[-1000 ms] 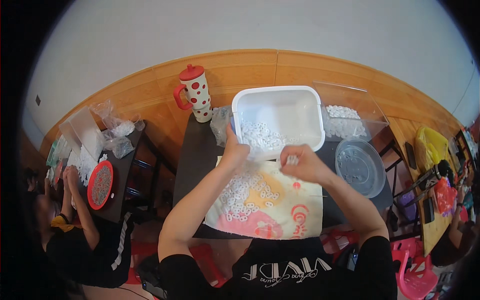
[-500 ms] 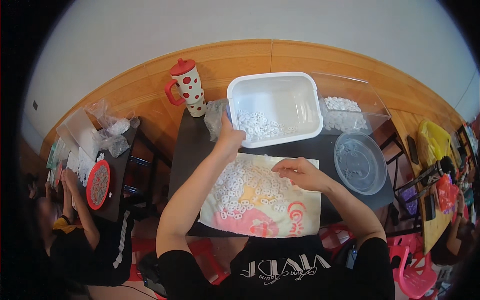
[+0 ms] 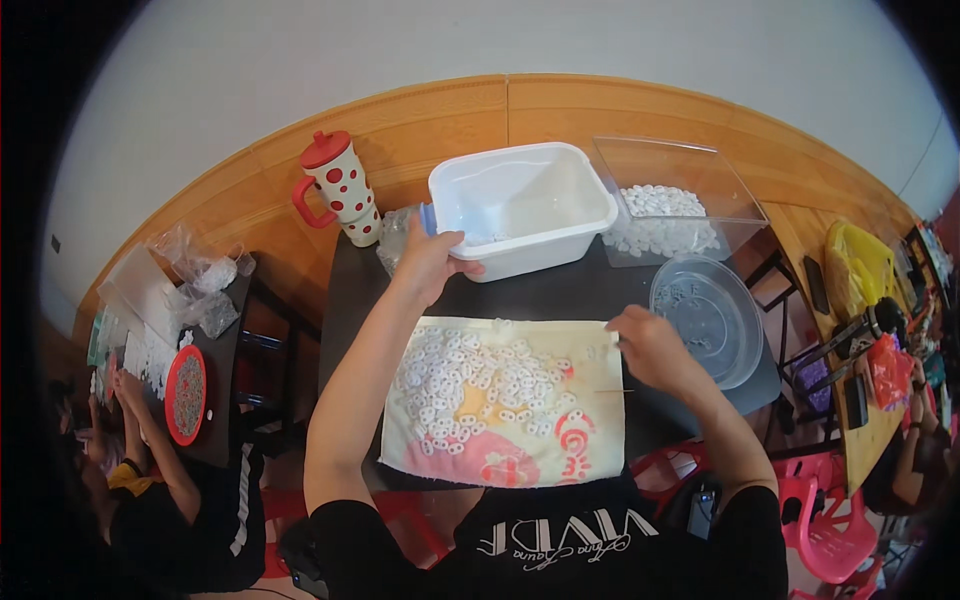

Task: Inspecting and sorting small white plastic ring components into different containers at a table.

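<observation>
The left hand (image 3: 432, 258) grips the near-left rim of the white plastic tub (image 3: 520, 205), fingers clenched over its edge, the tub tilted on the dark counter (image 3: 560, 295). The right hand (image 3: 648, 347) pinches the right edge of the printed cloth (image 3: 505, 415). Small white rings (image 3: 470, 385) lie heaped on the cloth between both hands. A clear round lid (image 3: 708, 318) sits just right of the right fingers.

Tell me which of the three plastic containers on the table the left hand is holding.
The left hand holds the white rectangular tub at its near left corner. The clear square box and the clear round bowl are untouched.
</observation>
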Demonstrator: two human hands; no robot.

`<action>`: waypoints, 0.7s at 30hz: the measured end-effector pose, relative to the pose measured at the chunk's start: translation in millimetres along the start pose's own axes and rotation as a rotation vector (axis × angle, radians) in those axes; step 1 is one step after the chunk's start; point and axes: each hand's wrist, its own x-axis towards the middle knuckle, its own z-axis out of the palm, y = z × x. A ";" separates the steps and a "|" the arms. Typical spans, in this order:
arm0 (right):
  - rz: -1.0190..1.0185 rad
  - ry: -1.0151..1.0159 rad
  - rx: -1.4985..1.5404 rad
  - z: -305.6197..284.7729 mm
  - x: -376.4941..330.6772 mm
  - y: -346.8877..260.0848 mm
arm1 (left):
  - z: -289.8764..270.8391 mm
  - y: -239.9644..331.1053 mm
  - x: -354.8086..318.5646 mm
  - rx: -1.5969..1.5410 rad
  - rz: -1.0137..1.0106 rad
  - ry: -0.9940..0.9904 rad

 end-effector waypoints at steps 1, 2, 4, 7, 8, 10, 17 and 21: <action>-0.032 -0.068 -0.012 8.5 -2.5 -1.7 | 2.2 -1.4 -1.6 0.003 0.000 -0.003; -0.065 -0.136 -0.022 14.9 -4.4 -5.0 | 5.0 -3.0 -4.9 -0.052 0.057 0.023; -0.088 -0.166 -0.038 19.0 -5.7 -14.3 | 11.6 -8.1 -19.9 -0.103 0.114 0.057; -0.132 -0.186 -0.090 23.0 -6.3 -12.3 | 3.7 -43.6 -59.8 0.309 0.259 0.158; -0.151 -0.178 -0.102 24.2 -4.7 -11.9 | -12.0 -66.5 -67.2 0.511 0.390 0.096; -0.154 -0.174 -0.109 26.2 -5.6 -10.3 | -3.4 -56.5 -84.0 0.812 0.466 -0.078; -0.206 -0.211 0.182 30.2 -0.8 -37.4 | 17.2 -59.2 -69.5 1.353 0.469 -0.406; -0.053 -0.089 0.306 19.3 -3.7 -21.2 | 16.7 -65.8 -65.4 1.405 0.519 -0.429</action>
